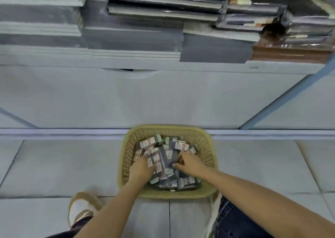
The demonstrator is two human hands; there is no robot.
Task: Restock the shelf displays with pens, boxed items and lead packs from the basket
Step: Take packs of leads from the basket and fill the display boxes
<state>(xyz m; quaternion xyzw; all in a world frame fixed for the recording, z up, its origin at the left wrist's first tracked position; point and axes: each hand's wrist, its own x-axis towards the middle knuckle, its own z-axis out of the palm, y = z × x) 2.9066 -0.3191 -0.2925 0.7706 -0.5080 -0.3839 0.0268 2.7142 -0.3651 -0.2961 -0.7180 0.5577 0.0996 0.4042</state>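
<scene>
Stacks of wrapped paper goods (145, 14) fill the far shelf above a pale panel, and a tan woven basket (208, 147) sits on the grey tiled floor (54, 165) below it. Small dark lead packs (165, 158) with white labels, print too blurred to read, crowd the basket. Both arms reach down into it: the left hand (140, 169) digs among the packs at the left, the right hand (190, 163) curls over them at the right, but I cannot tell whether either grips one.

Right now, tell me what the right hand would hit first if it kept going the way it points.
The right hand points up-left into the basket; it would likely meet the heaped lead packs first, which its fingertips already seem to touch.
</scene>
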